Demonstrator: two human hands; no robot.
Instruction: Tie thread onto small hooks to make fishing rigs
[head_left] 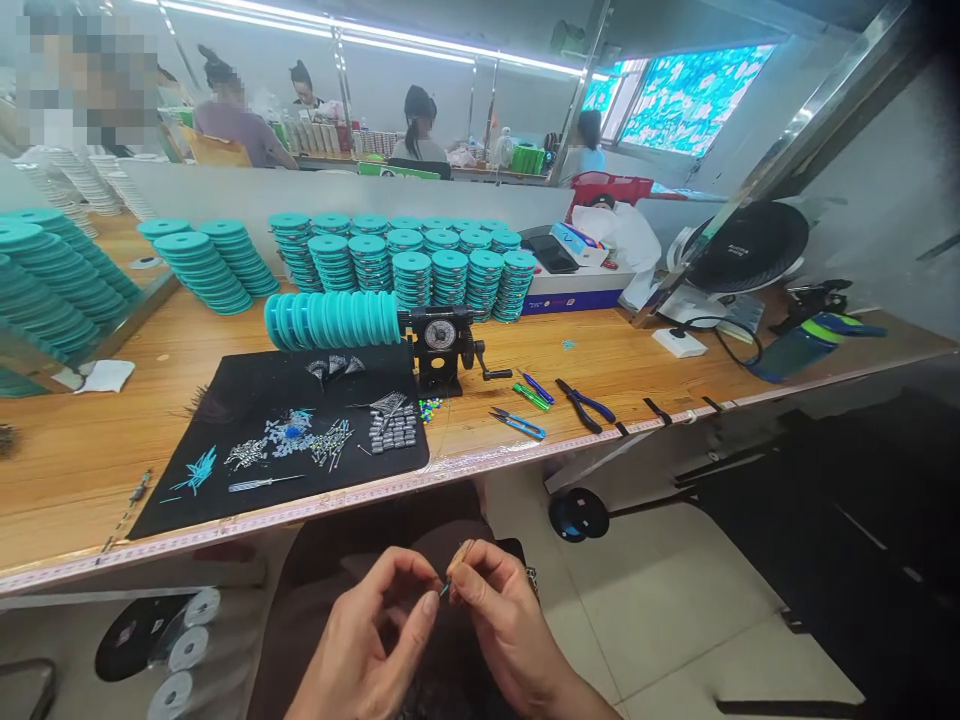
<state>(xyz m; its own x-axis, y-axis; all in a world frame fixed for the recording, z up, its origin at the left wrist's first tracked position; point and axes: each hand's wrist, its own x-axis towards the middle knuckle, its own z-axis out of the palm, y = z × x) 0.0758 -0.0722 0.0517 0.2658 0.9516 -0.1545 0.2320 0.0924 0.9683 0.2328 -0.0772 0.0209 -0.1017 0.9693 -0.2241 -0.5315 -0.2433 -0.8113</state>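
Both hands are over my lap, below the table's front edge. My left hand [375,632] has thumb and forefinger pinched together beside a small teal piece [445,588]. My right hand [499,620] is closed at the other end of that piece, its fingertips touching something thin, too small to make out. On the black mat [247,400] lie teal sticks [199,470], small metal parts [246,454], clear bluish pieces [291,434], pins [330,443], grey blocks [394,428] and a small screwdriver [262,483].
A crank winder [439,335] holding teal spools [334,320] stands behind the mat. Stacked teal spools [412,280] line the back. Blue snips [519,424] and pliers [585,405] lie right; a bottle [806,345] is farther right. Several people sit beyond the partition.
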